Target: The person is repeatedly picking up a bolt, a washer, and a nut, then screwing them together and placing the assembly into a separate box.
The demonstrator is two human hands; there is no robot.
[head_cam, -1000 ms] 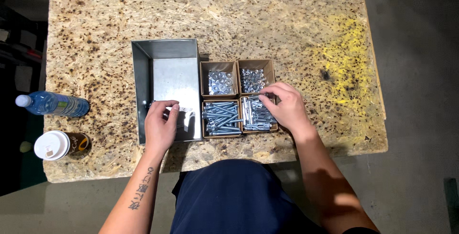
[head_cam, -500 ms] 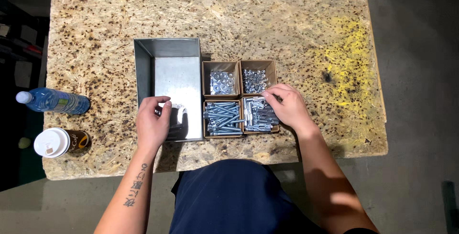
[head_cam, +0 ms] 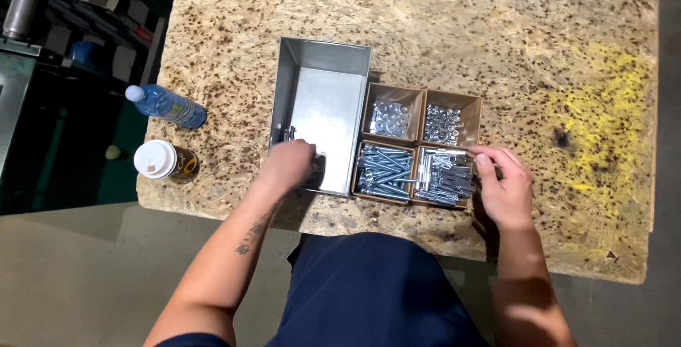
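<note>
The left hand (head_cam: 287, 166) is curled inside the open grey metal tray (head_cam: 323, 116) – its grip cannot be told – while the right hand (head_cam: 504, 184), fingers loosely bent, is best kept steady over the cardboard compartment of silver bolts (head_cam: 443, 175).

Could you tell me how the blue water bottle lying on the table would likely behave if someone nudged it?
The blue water bottle lies on its side near the table edge, so it would probably roll, perhaps off. It looks like thin plastic, likely light and slightly squashy.
</note>
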